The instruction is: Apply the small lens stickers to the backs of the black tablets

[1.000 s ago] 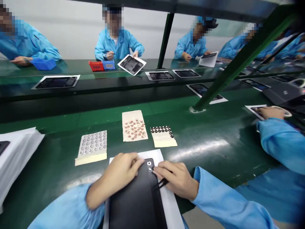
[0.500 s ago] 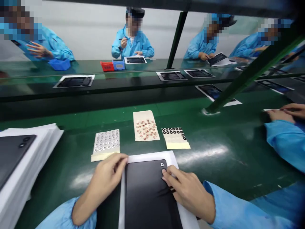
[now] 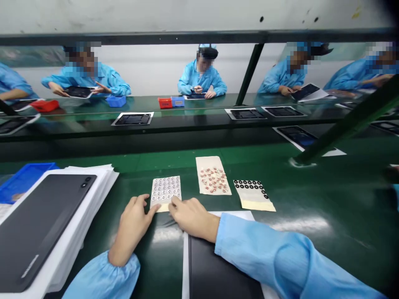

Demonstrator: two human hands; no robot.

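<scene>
A sheet of small white ring stickers lies flat on the green bench, a pale yellow strip along its near edge. My left hand is at its lower left corner, thumb on the strip and index finger apart from it. Over the sheet's lower right corner is my right hand, fingers pinched around dark tweezers; their tips are hidden or too small to make out. Below my right forearm, a dark tablet lies on white paper, its upper right part covered by my sleeve.
Behind lie a sheet with small red-edged pieces and a sheet of black rings. Left stands a paper stack with another tablet on top, near a blue tray. A green post rises at right. Co-workers sit across the bench.
My right hand has left the tablet's upper right corner and moved to the sticker sheet. My left hand has moved from the tablet's edge to that sheet. The camera view has shifted.
</scene>
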